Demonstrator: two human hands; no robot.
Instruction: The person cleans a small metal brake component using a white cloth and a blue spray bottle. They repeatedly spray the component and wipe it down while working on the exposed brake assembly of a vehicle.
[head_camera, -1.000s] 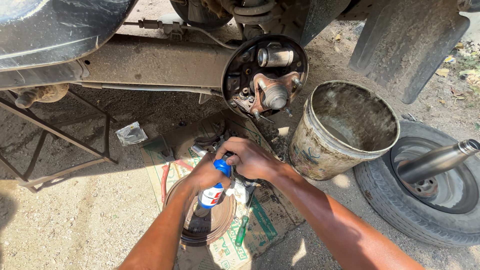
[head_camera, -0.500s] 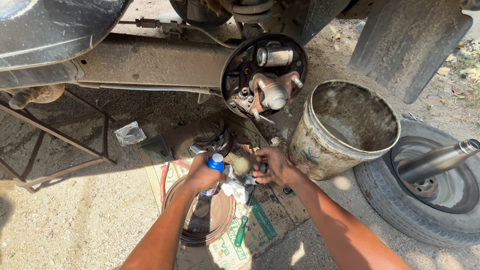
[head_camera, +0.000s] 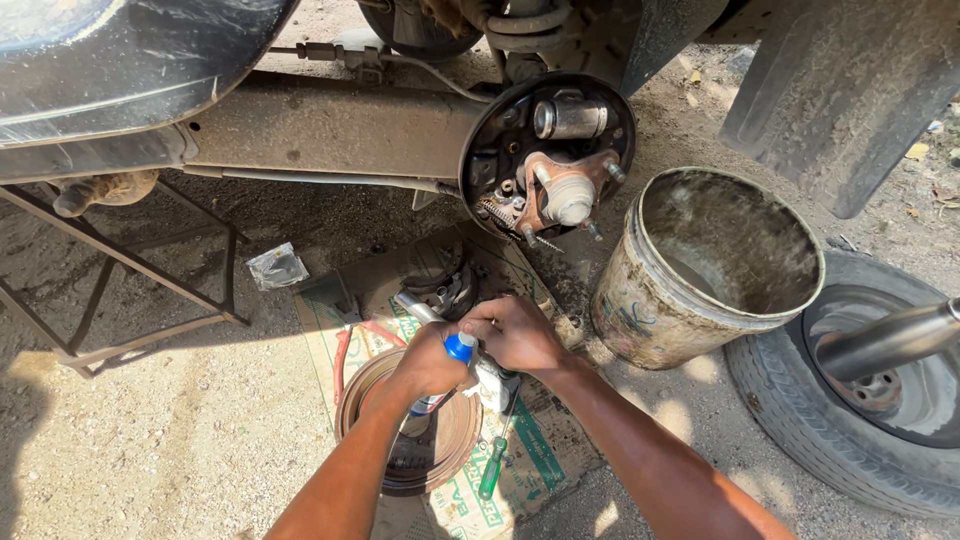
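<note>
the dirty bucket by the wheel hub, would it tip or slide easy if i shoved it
The bucket looks empty inside, so it is probably light and would slide on the loose dirt. It already leans slightly and is tall for its base, so a high shove may tip it. Its caked wall likely gives a rough, non-slippery grip.

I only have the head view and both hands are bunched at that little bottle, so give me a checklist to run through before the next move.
1. Left hand grips the bottle: ok.
2. Right hand at the blue cap: ok, fingers touch its top.
3. Cap on or loosened: cannot tell.
4. Brake drum lies flat on the cardboard below the hands: ok.
5. Green screwdriver lies close by on the cardboard: ok.
6. Bucket upright, apart from the hands: ok.
</note>
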